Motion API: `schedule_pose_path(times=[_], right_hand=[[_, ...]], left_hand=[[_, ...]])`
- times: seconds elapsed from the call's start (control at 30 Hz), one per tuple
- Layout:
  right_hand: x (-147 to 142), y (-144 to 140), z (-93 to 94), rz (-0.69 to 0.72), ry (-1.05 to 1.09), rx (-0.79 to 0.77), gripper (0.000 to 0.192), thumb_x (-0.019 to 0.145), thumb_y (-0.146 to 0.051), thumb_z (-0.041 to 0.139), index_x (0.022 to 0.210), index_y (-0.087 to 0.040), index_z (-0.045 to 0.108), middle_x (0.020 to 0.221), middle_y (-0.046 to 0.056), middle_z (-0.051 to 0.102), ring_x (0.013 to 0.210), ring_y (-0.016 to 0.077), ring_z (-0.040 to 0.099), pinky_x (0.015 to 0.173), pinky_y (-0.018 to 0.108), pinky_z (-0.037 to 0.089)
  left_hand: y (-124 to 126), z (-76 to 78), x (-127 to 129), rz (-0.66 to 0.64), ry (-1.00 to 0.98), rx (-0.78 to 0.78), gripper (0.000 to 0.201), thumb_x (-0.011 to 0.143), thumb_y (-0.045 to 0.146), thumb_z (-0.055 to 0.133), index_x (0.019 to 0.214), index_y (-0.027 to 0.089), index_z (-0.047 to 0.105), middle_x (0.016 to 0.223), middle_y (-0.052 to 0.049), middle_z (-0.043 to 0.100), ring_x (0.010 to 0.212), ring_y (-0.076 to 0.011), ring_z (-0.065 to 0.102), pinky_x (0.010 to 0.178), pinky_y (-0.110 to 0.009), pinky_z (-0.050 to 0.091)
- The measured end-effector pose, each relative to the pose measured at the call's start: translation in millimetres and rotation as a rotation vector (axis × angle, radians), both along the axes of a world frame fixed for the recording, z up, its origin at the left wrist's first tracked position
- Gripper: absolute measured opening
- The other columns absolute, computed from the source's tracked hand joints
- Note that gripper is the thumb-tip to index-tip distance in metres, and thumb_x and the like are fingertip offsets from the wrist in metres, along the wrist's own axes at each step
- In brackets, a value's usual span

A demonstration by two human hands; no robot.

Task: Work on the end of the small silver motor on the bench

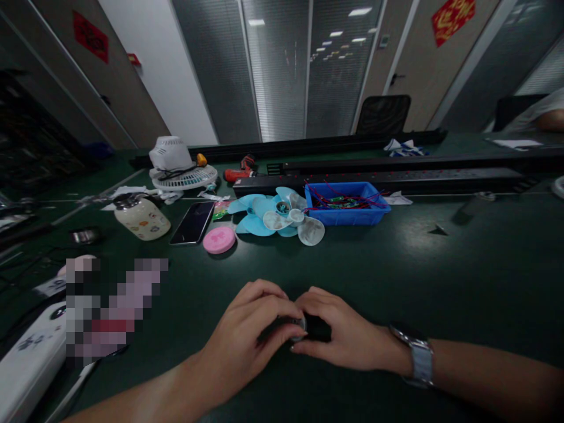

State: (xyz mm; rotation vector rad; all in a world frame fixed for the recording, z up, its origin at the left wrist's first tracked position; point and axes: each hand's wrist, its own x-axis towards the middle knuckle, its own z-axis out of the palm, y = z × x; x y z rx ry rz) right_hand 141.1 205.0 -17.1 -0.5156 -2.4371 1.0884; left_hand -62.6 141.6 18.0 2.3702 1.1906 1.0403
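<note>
Low over the dark green table, my left hand (255,320) pinches a small round grey piece (300,326) between thumb and fingers. It has a metallic look, and the fingers cover most of it. My right hand (341,326), with a watch on its wrist, meets the left from the other side. Its thumb and fingers are curled in around the same spot. A dark area shows inside that curl, and I cannot tell whether it is part of a held thing or shadow. Beyond the hands lie light blue fan blades (255,220) and clear fan blades (311,231).
Behind the blades stands a blue bin (350,217) with wires. Leftward are a pink round box (219,239), a phone (192,223), a cream jar (143,218), a white fan (185,176) and a red drill (240,171). Long black rails (379,181) cross the back. Someone's arm shows far right.
</note>
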Motion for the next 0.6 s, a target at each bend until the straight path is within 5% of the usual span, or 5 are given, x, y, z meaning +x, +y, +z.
schedule_pose_path(times=[0.6], right_hand=[[-0.8, 0.0, 2.6, 0.007, 0.026, -0.012, 0.028, 0.081, -0.028, 0.074, 0.104, -0.020, 0.060, 0.101, 0.001, 0.065, 0.092, 0.0161, 0.055, 0.081, 0.030, 0.041]], left_hand=[[-2.5, -1.5, 2.1, -0.013, 0.019, 0.060, 0.023, 0.086, 0.009, 0.064, 0.106, 0.020, 0.062, 0.101, -0.005, 0.070, 0.104, -0.0181, 0.060, 0.085, -0.028, 0.053]])
